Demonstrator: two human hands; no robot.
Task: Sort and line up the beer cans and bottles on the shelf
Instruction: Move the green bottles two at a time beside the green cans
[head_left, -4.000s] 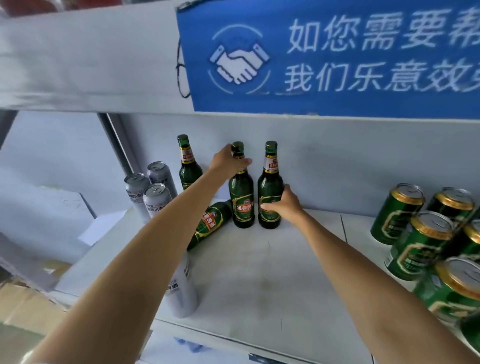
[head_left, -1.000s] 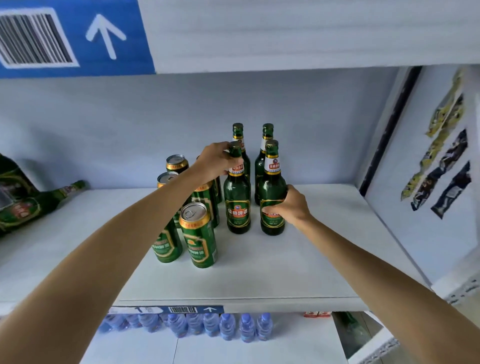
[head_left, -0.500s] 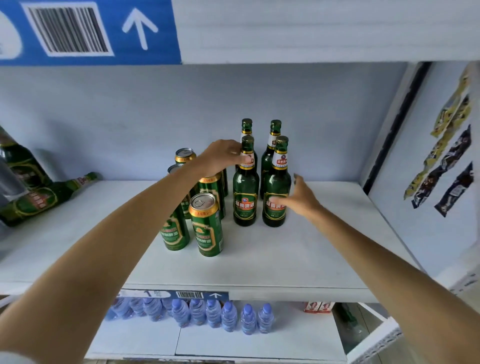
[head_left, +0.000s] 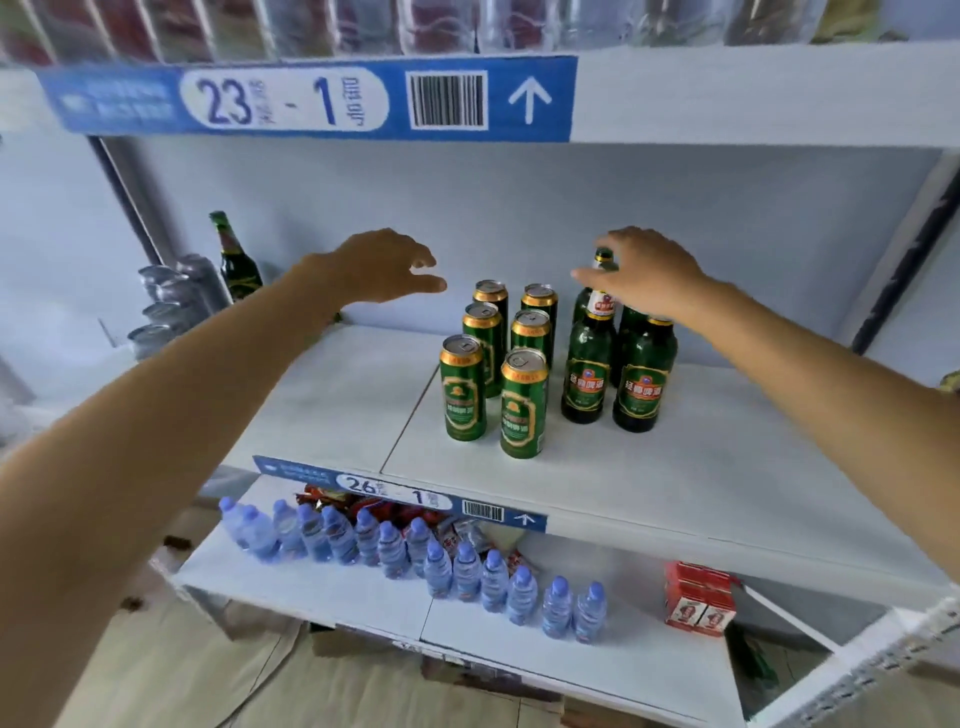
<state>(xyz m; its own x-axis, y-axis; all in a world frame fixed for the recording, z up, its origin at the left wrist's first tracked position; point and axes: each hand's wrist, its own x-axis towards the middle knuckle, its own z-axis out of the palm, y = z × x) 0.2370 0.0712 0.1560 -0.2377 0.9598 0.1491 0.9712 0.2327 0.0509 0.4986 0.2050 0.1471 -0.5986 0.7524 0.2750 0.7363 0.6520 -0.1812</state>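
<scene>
Several green beer cans (head_left: 464, 389) with gold tops stand in two columns on the white shelf (head_left: 675, 478). Right beside them, green beer bottles (head_left: 587, 374) stand in a tight two-by-two block. My left hand (head_left: 384, 265) hovers open in the air to the left of the cans, fingers spread, holding nothing. My right hand (head_left: 644, 270) hangs over the bottle tops with fingers apart; the cap of a back bottle shows just under its fingers. At the far left of the shelf stand another green bottle (head_left: 236, 265) and several silver cans (head_left: 171, 301).
The upper shelf's front edge with a blue label strip (head_left: 311, 101) hangs low overhead. The shelf below holds rows of small water bottles (head_left: 389, 545), red snack packs and red cartons (head_left: 698, 605). A dark upright post (head_left: 904, 249) bounds the shelf on the right.
My left hand has come off the bottle neck and swung left. My right hand has left the front bottle's body and risen above the bottle tops. The view has pulled back.
</scene>
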